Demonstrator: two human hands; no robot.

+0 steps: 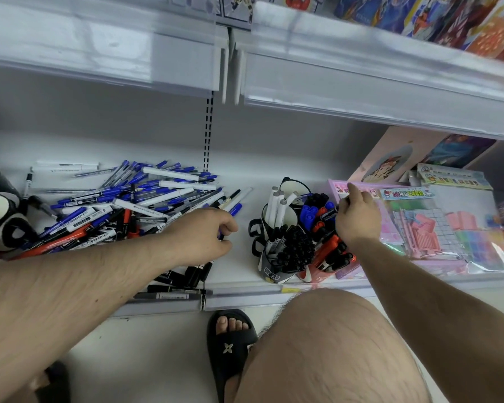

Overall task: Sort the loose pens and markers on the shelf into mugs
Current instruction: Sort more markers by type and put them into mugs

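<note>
A: Grip? The left hand pinches a blue pen at the loose pile on the shelf.
B: The right hand holds a marker over the filled mugs.

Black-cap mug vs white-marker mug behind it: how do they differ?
The black-cap mug is crammed full; the white-marker mug holds only a few, with inner wall showing. Its contents are dark-capped; the other's are white-bodied with grey ends. It stands nearer the shelf edge, the other behind. Both are dark, upright, handles left.
</note>
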